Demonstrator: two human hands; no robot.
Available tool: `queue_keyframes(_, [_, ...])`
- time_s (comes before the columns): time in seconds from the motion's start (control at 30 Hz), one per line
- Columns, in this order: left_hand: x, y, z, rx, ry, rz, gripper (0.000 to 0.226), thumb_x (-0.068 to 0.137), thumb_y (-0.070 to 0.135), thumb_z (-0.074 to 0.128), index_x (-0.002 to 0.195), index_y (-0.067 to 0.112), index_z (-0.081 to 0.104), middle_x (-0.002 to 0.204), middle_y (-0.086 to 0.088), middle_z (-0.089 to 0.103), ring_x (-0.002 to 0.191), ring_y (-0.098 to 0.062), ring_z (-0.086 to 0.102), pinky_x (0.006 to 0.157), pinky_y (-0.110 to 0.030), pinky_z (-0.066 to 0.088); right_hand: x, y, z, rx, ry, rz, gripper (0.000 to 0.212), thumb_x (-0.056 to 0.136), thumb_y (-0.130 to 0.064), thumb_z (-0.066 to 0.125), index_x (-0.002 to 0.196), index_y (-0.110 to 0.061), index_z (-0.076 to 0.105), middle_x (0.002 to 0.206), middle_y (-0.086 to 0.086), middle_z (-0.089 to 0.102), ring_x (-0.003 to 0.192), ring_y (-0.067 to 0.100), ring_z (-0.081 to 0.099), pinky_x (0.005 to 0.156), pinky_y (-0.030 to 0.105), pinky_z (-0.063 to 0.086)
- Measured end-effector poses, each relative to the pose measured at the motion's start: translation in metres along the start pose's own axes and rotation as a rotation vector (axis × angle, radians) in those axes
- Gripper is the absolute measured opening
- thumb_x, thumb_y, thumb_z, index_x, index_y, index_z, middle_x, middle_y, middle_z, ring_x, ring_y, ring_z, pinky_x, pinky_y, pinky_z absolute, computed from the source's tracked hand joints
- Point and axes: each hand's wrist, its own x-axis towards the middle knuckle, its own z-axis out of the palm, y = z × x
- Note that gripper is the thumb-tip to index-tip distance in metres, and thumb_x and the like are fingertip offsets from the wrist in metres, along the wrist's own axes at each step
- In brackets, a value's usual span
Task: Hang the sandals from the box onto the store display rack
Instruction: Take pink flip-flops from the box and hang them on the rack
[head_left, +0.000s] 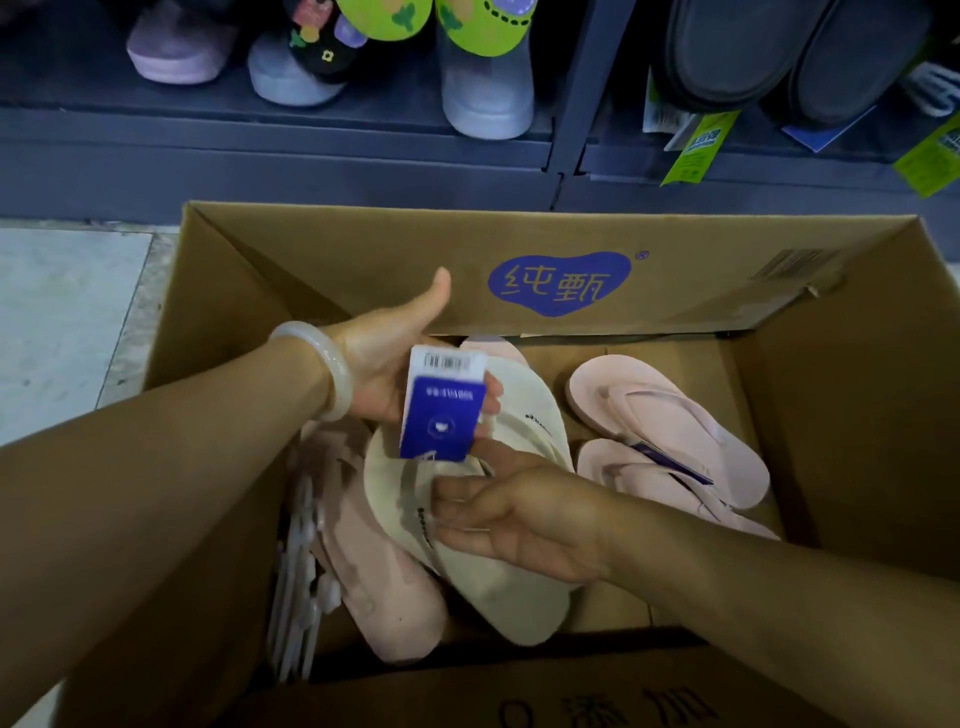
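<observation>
Cream sandals (498, 582) and pink sandals (670, 415) lie in the cardboard box (363, 249).

A lavender platform slipper (176, 49) stands at far left, beside a pale blue shoe (291, 78) with a black flowered upper. Right of them stands a translucent rain boot (485, 98) with a green lining. Two dark grey soles (789, 52) hang farther right, green tags (701, 148) dangling below. Pale tiled floor (62, 312) shows at left.
</observation>
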Motion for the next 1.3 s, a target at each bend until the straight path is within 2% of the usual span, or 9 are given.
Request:
queue_keyframes(0.13, [-0.005, -0.007, 0.0, 0.266, -0.096, -0.091, 0.099, 0.077, 0.077, 0.015, 0.109, -0.002, 0.065, 0.119, -0.012, 0.066, 0.112, -0.019, 0.062, 0.09, -0.042, 0.05, 0.001, -0.007, -0.003, -0.024, -0.024, 0.054, 0.048, 0.087, 0.017, 0.04, 0.122, -0.014, 0.05, 0.126, 0.008, 0.058, 0.103, 0.022, 0.064, 0.084, 0.031, 0.055])
queue_keyframes(0.27, [-0.007, -0.011, -0.006, 0.535, 0.373, 0.013, 0.047, 0.094, 0.045, 0.044, 0.107, 0.003, 0.063, 0.093, -0.012, 0.068, 0.078, -0.023, 0.067, 0.065, -0.027, 0.055, 0.004, -0.024, -0.018, -0.683, 0.234, 0.205, 0.035, 0.089, 0.003, 0.054, 0.123, -0.008, 0.053, 0.118, 0.015, 0.063, 0.084, 0.021, 0.069, 0.072, 0.031, 0.058])
queue_keyframes(0.37, [-0.006, -0.021, -0.027, 1.206, 0.532, -0.02, 0.019, 0.092, 0.02, 0.054, 0.103, 0.01, 0.066, 0.097, -0.006, 0.066, 0.079, -0.019, 0.062, 0.063, -0.024, 0.049, 0.008, -0.033, -0.018, -0.833, 0.473, -0.002, 0.022, 0.086, 0.003, 0.056, 0.093, -0.017, 0.06, 0.095, 0.009, 0.067, 0.07, 0.019, 0.066, 0.061, 0.028, 0.057])
queue_keyframes(0.5, [-0.005, -0.042, -0.034, 1.488, 0.372, -0.223, 0.026, 0.091, 0.013, 0.052, 0.116, 0.011, 0.059, 0.111, -0.007, 0.063, 0.083, -0.016, 0.054, 0.057, -0.018, 0.039, 0.015, -0.029, 0.005, -0.976, 0.174, -0.107, 0.026, 0.086, 0.003, 0.053, 0.087, -0.023, 0.059, 0.091, 0.0, 0.065, 0.074, 0.013, 0.065, 0.061, 0.022, 0.054])
queue_keyframes(0.63, [-0.003, -0.041, -0.034, 1.413, 0.461, -0.1, 0.026, 0.094, 0.012, 0.044, 0.116, 0.008, 0.058, 0.095, -0.004, 0.054, 0.068, -0.012, 0.046, 0.053, -0.019, 0.034, 0.038, 0.003, 0.038, -1.156, -0.186, 0.083, 0.04, 0.089, -0.01, 0.056, 0.127, -0.023, 0.054, 0.134, 0.003, 0.05, 0.115, 0.016, 0.052, 0.092, 0.027, 0.046])
queue_keyframes(0.83, [-0.008, -0.028, -0.025, 1.166, 0.485, 0.07, 0.017, 0.092, 0.006, 0.042, 0.096, 0.019, 0.051, 0.092, -0.005, 0.047, 0.08, -0.019, 0.043, 0.06, -0.022, 0.035, 0.081, 0.029, 0.068, -1.38, -0.166, 0.018, 0.064, 0.094, -0.023, 0.051, 0.149, -0.021, 0.019, 0.155, 0.007, 0.019, 0.137, 0.025, 0.032, 0.105, 0.028, 0.033])
queue_keyframes(1.03, [-0.014, -0.021, -0.024, 1.094, 0.528, 0.1, 0.03, 0.094, 0.012, 0.043, 0.119, 0.011, 0.059, 0.11, -0.009, 0.064, 0.095, -0.024, 0.06, 0.087, -0.034, 0.05, 0.079, 0.036, 0.046, -1.452, 0.086, -0.231, 0.028, 0.095, -0.008, 0.045, 0.119, 0.001, 0.057, 0.122, 0.018, 0.059, 0.116, 0.03, 0.054, 0.086, 0.021, 0.044])
queue_keyframes(1.13, [-0.015, -0.017, -0.023, 1.039, 0.525, 0.134, 0.026, 0.095, 0.012, 0.041, 0.111, 0.009, 0.061, 0.096, -0.009, 0.057, 0.084, -0.022, 0.051, 0.073, -0.03, 0.046, 0.057, 0.032, 0.031, -1.457, 0.213, -0.417, 0.023, 0.089, -0.01, 0.054, 0.107, -0.007, 0.068, 0.11, 0.003, 0.068, 0.105, 0.017, 0.059, 0.081, 0.013, 0.045])
queue_keyframes(1.3, [-0.013, -0.011, -0.014, 0.996, 0.522, 0.193, 0.031, 0.096, 0.025, 0.045, 0.113, 0.006, 0.062, 0.113, -0.013, 0.067, 0.096, -0.027, 0.063, 0.086, -0.035, 0.049, 0.026, 0.002, 0.009, -1.092, 0.126, -0.567, 0.028, 0.077, -0.009, 0.073, 0.068, -0.035, 0.067, 0.069, -0.019, 0.068, 0.072, 0.002, 0.065, 0.073, 0.015, 0.052])
